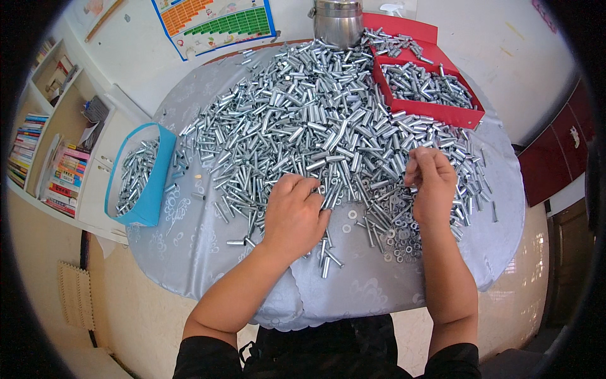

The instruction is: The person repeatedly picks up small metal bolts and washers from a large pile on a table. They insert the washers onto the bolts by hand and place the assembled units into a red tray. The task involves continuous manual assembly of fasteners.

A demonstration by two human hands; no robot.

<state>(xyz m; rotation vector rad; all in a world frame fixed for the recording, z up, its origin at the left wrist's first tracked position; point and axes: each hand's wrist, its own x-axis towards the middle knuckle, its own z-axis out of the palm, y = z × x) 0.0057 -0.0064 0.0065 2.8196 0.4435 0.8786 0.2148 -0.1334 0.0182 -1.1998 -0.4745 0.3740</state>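
A large heap of silvery metal bolts and tube-like sleeves (297,120) covers much of the table. My left hand (291,216) rests at the heap's near edge, its fingers curled in among the bolts; what they grip is hidden. Just below its thumb lie several loose bolts (326,258). Over the right part of the heap, my right hand (433,183) is closed with thumb and fingertips together. Anything between those fingertips is too small to make out. Flat washers (401,243) are piled between my hands, close to my right wrist.
The round table has a grey patterned cloth (208,265). A blue box (165,158) of metal parts stands at the left, and a red box (435,112) of them at the far right. Behind the heap is a steel canister (338,25). Bookshelves (47,145) stand beyond the table's left.
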